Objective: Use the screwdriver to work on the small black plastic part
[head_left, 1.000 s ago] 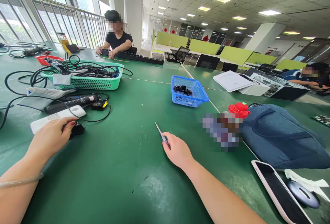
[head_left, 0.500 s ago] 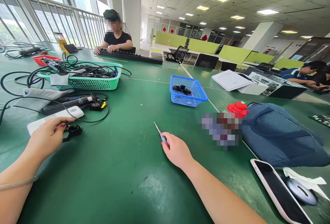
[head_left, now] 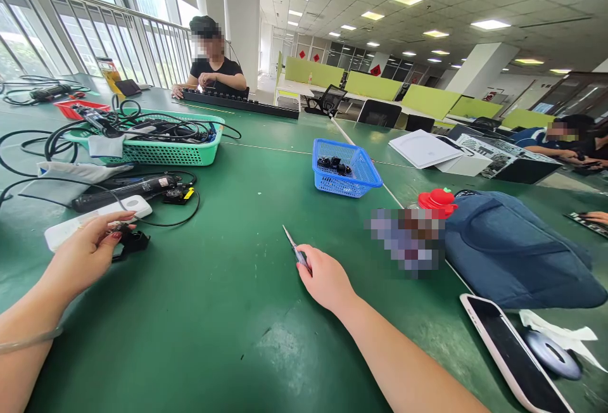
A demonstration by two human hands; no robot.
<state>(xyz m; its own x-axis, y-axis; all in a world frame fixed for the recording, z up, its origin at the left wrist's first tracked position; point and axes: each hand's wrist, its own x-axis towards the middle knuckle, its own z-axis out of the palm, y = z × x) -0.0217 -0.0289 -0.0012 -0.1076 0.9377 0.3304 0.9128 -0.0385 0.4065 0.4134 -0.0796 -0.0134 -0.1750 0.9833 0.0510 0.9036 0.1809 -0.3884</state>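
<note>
My left hand (head_left: 85, 251) rests on the green table (head_left: 223, 311) at the left, fingers curled and pinching a small black part (head_left: 130, 240) beside a white power strip (head_left: 97, 220). My right hand (head_left: 325, 280) lies mid-table, closed round a thin pointed tool (head_left: 293, 248) whose tip points away to the upper left. A blue basket (head_left: 346, 168) with several small black parts stands beyond it.
A green basket (head_left: 156, 137) full of black cables, a black power strip (head_left: 128, 189) and loose cords sit far left. A blue bag (head_left: 513, 248), a red-capped bottle (head_left: 437, 201) and a phone (head_left: 515, 353) lie right. A person sits across the table, another at far right.
My left hand has drawn slightly left and toward me, fingers still on the small black part. My right hand and the tool have stayed put.
</note>
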